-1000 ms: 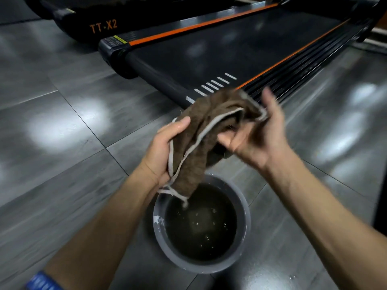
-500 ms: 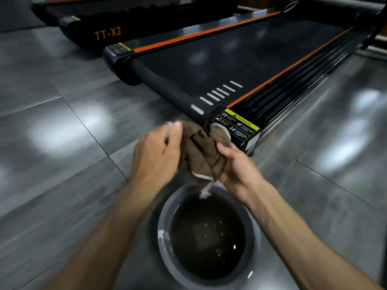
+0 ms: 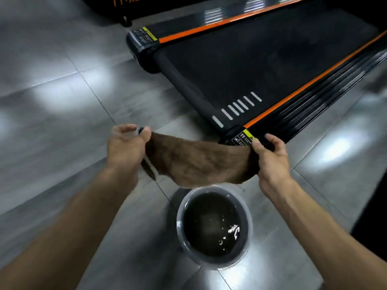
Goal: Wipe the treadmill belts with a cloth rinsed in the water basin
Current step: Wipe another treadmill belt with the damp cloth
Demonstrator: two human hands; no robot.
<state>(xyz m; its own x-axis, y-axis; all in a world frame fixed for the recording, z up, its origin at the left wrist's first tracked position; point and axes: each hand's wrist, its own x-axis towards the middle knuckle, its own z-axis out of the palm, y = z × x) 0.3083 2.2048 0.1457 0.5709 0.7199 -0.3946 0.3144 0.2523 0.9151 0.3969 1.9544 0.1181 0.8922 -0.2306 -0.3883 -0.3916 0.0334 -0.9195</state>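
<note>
A brown cloth (image 3: 199,162) hangs spread out between my two hands, above and just beyond the grey water basin (image 3: 180,229). My left hand (image 3: 125,149) grips its left corner and my right hand (image 3: 271,158) pinches its right corner. The basin stands on the floor between my forearms and holds dark water. The black treadmill belt (image 3: 251,65) with white stripe marks and orange side trim lies on the floor just past the cloth, its rear end close to my right hand.
Grey glossy floor tiles (image 3: 62,114) surround the basin. A second black treadmill (image 3: 125,5) with orange lettering sits at the top left. The near treadmill's ribbed side rail (image 3: 326,95) runs up to the right.
The cloth was bunched and twisted between both hands over the basin; now my hands have pulled apart and the cloth is stretched open. The view has shifted closer to the treadmill's rear end.
</note>
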